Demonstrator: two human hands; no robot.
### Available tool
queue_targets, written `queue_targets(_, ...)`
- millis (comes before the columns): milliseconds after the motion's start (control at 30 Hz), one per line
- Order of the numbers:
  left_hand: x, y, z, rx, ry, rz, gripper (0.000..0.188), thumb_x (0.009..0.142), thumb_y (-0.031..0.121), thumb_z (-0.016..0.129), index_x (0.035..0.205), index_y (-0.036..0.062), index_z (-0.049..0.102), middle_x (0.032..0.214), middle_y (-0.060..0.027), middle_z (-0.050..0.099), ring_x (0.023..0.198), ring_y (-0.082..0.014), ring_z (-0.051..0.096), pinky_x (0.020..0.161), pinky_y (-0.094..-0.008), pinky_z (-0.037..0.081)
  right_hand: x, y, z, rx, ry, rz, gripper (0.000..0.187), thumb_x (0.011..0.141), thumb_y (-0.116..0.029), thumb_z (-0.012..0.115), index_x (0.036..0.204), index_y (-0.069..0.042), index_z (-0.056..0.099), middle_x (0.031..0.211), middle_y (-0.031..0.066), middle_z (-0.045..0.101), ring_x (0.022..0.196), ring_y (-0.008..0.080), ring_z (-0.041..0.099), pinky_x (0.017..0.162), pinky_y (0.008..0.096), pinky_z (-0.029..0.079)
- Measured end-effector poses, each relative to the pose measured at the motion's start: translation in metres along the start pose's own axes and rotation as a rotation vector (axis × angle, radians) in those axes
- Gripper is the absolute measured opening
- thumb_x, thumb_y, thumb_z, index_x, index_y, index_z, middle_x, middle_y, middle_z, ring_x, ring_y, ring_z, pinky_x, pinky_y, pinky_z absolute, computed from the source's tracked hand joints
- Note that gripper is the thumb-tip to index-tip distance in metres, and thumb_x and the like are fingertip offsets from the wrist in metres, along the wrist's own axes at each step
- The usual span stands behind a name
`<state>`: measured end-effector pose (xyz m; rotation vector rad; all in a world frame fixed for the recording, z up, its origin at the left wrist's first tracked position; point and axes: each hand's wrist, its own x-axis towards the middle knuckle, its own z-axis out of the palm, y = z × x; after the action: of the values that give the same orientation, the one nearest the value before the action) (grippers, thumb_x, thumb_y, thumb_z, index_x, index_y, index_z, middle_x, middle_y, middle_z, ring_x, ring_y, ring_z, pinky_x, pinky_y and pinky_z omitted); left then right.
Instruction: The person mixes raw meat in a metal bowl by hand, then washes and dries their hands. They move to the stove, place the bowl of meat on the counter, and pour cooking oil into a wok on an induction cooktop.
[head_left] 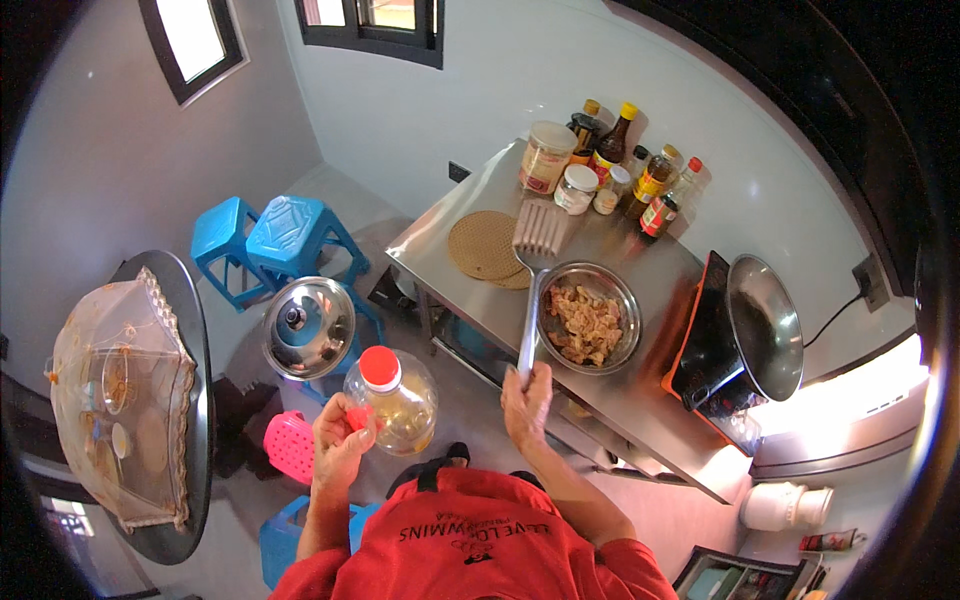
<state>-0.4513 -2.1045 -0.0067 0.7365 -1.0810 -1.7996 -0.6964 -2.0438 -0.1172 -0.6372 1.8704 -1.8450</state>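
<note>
My left hand [340, 440] is closed round the red handle of a large clear plastic oil jug [410, 412]. The jug has a red cap and some yellowish oil in it, and it is held off the table's left side. In my right hand [527, 402] is the handle of a metal slotted spatula [540, 235], its blade pointing away from me over the steel table [430, 235]. Right beside the spatula sits a steel bowl [632, 345] of raw-looking sliced meat [588, 322]. Farther right, a wok [782, 335] rests tilted-looking on a black cooker [702, 335].
Several sauce bottles [655, 180] and jars [575, 190] stand at the table's back. Round woven mats [483, 243] lie left of the bowl. Blue stools [290, 235], one under a steel lid [310, 345], stand left. A mesh food cover [120, 400] sits on a dark round table [200, 470].
</note>
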Motion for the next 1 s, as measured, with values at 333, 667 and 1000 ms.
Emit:
queue_targets(333,-0.020,-0.007,-0.034,-0.014,0.080,-0.009,0.021,0.077,0.007,0.069,0.090,0.0057,0.052,0.089,0.0003,0.058,0.082,-0.0073,0.054,0.074,-0.0219,0.045,0.099,0.007,0.065,-0.640,0.042,-0.309,0.025,0.079,-0.018,0.061,0.096,-0.001,0.051,0.076,0.0260,0.061,0.072,0.0444,0.060,0.066,0.0508,0.046)
queue_targets(667,-0.029,-0.014,-0.030,0.217,0.118,0.029,0.024,0.075,-0.002,0.070,0.097,0.0005,0.060,0.095,-0.0028,0.062,0.087,-0.0100,0.058,0.079,-0.0264,0.050,0.115,0.028,0.057,-0.825,-0.091,-0.283,0.050,0.083,-0.007,0.054,0.128,0.003,0.034,0.122,0.0273,0.043,0.110,0.0426,0.045,0.091,0.0476,0.037)
queue_targets(1000,-0.022,-0.036,-0.029,0.405,0.189,0.076,0.022,0.074,0.012,0.074,0.086,0.0009,0.060,0.083,-0.0052,0.058,0.073,-0.0107,0.052,0.065,-0.0249,0.044,0.028,-0.055,0.060,-0.473,-0.335,-0.595,0.038,0.081,-0.008,0.062,0.118,-0.006,0.052,0.099,0.0100,0.054,0.088,0.0201,0.052,0.075,0.0310,0.044)
